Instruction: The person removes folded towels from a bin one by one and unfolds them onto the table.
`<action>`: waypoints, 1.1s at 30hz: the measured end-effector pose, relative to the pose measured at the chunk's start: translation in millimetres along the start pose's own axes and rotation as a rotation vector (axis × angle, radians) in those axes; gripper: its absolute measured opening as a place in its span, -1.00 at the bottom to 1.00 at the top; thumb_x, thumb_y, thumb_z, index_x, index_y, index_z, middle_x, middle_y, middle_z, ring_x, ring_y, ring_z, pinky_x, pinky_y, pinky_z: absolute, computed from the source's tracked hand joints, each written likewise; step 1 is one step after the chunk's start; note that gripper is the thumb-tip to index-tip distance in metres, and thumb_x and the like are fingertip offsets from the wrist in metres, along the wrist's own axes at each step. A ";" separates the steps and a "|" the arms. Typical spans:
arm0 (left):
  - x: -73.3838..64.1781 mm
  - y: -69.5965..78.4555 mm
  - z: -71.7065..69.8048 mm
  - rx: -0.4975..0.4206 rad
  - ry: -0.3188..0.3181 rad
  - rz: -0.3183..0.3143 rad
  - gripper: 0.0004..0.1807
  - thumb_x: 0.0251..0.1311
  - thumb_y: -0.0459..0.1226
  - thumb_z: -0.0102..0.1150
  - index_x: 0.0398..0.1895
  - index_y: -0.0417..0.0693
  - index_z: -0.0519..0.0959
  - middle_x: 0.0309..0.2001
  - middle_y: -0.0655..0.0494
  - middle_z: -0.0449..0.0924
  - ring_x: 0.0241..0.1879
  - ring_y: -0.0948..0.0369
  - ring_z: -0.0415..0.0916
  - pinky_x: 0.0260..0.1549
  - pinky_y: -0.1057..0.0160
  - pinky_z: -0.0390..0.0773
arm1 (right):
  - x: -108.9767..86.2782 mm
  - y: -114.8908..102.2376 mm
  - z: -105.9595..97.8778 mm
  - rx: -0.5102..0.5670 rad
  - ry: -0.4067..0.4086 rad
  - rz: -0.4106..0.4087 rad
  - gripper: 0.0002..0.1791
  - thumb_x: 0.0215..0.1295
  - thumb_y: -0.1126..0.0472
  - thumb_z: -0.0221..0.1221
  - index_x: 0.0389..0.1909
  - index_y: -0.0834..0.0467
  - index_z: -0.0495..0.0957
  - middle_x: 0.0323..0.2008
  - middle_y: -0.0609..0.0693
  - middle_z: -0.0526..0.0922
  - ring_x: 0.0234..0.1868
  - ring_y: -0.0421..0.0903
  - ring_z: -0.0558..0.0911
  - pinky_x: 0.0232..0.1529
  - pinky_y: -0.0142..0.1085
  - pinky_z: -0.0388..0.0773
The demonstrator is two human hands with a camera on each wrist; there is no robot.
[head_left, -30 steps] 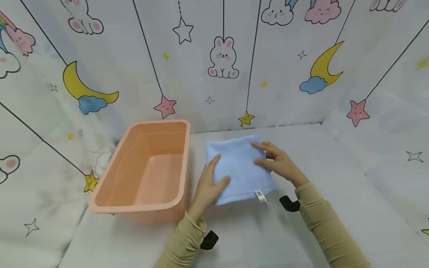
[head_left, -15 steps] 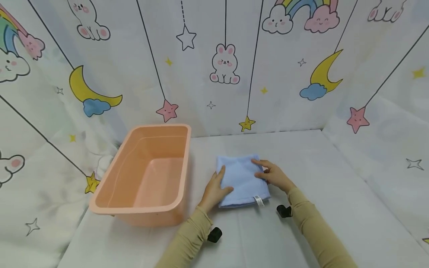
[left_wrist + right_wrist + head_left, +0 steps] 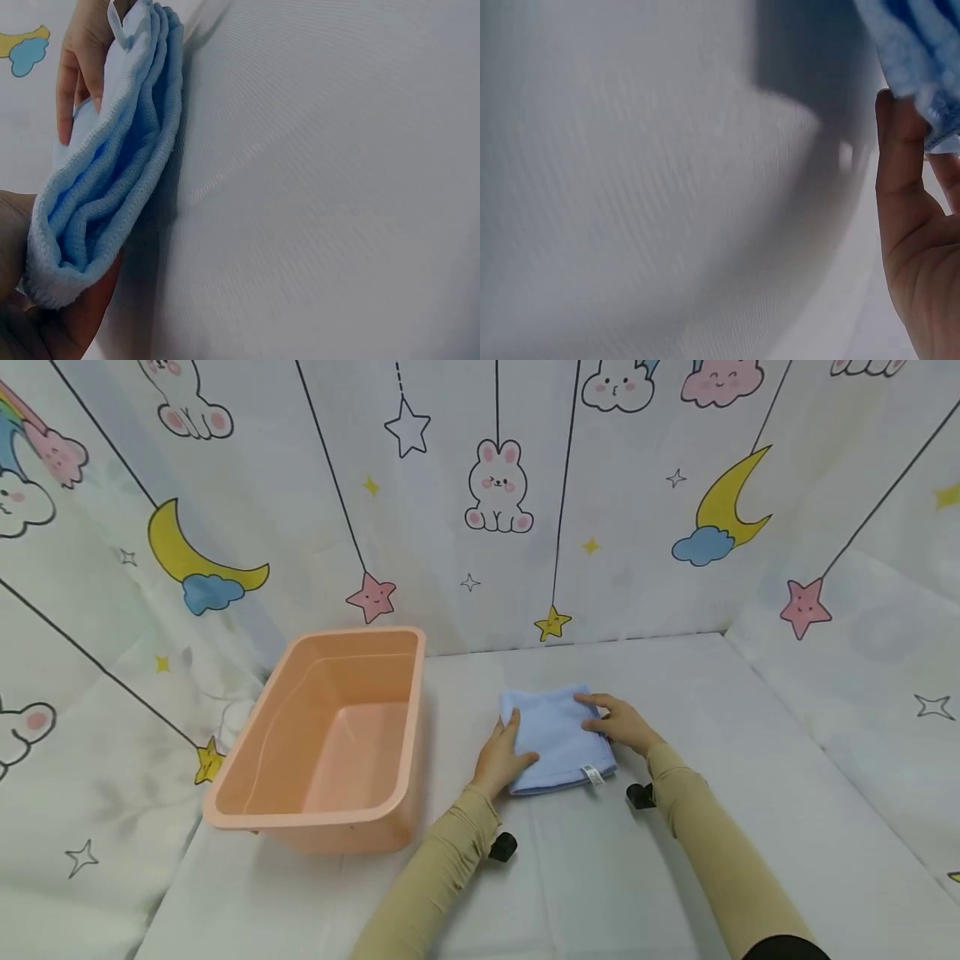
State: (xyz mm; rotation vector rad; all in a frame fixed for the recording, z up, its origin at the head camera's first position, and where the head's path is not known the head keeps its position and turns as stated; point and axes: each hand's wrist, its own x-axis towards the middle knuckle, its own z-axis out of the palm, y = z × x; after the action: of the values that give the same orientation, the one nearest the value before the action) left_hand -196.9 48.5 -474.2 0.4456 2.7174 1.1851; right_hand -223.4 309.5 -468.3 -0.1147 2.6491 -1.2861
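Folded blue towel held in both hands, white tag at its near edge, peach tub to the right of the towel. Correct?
One error: the side. The head view shows the peach tub to the left of the folded blue towel. The rest stands: left hand and right hand hold the towel, white tag at its near edge.

White table [image 3: 750,760]: flat, filling most of the lower half of the frame from where I'm standing; its back edge crosses near the middle, and a faint crease runs down toward bottom centre.
Peach tub [image 3: 345,837]: upright on it, left of centre, mouth facing up.
Blue cloth [image 3: 555,727]: folded, right of centre; whether its underside touches down, I can't tell.
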 end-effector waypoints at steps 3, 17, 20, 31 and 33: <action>6.8 4.1 4.6 0.025 -0.010 -0.006 -0.05 0.10 -0.06 0.26 0.47 0.11 -0.09 0.44 -0.24 -0.06 0.37 -0.13 0.13 0.28 0.00 0.27 | 5.0 3.6 -5.7 -0.009 0.011 0.017 -0.37 0.21 0.11 0.22 0.31 -0.03 0.30 0.41 0.17 0.12 -0.46 -0.14 0.41 -0.45 -0.33 0.45; 28.2 11.6 18.3 0.138 -0.014 -0.040 -0.02 0.03 0.03 0.29 0.43 -0.14 0.03 0.45 -0.31 -0.18 0.25 -0.18 0.30 0.14 0.07 0.44 | 14.1 9.1 -14.3 -0.061 0.033 0.057 -0.39 0.22 0.20 0.19 0.31 0.04 0.30 0.42 0.21 0.10 0.40 0.26 0.10 0.31 0.18 0.13; 30.2 13.8 17.6 0.185 -0.014 -0.040 -0.02 0.01 0.06 0.29 0.42 -0.17 0.07 0.45 -0.31 -0.17 0.17 -0.15 0.40 0.01 0.11 0.54 | 14.7 8.3 -15.9 -0.073 0.036 0.070 -0.36 0.22 0.21 0.19 0.33 0.07 0.26 0.41 0.26 0.09 0.41 0.29 0.06 0.32 0.21 0.07; 24.4 16.7 11.4 0.412 0.022 -0.014 -0.07 -0.04 0.22 0.23 0.36 -0.05 0.24 0.46 -0.13 -0.04 -0.17 0.04 0.60 -0.59 0.25 0.50 | 11.0 11.8 -16.6 0.029 0.000 0.158 -0.22 0.23 0.04 0.17 0.42 0.08 0.07 0.32 0.37 0.16 0.27 0.26 0.26 0.15 0.07 0.37; 22.7 17.4 11.7 0.436 0.056 0.031 -0.16 -0.02 0.19 0.24 0.27 -0.09 0.36 0.41 -0.16 0.06 -0.14 0.01 0.57 -0.53 0.20 0.56 | 8.5 14.5 -17.3 0.093 -0.020 0.170 -0.27 0.29 -0.02 0.11 0.41 0.08 0.09 0.36 0.34 0.12 0.30 0.24 0.25 0.18 0.05 0.37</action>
State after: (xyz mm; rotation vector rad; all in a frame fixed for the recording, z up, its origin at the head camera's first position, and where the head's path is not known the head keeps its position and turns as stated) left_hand -211.8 75.2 -469.6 0.5107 3.0256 0.6077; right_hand -235.1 330.5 -470.4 0.1079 2.5147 -1.3405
